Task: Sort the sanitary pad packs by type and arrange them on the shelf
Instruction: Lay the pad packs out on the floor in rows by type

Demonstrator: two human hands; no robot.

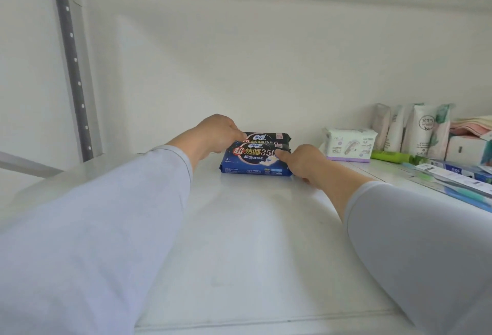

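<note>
Gripping two stacked dark blue pad packs [257,159] by their ends: left hand [215,132], right hand [303,163]. Packs stand mid-shelf near the back wall. White shelf [253,241]; white pad pack [348,144] and tubes [415,129] toward right edge.
</note>
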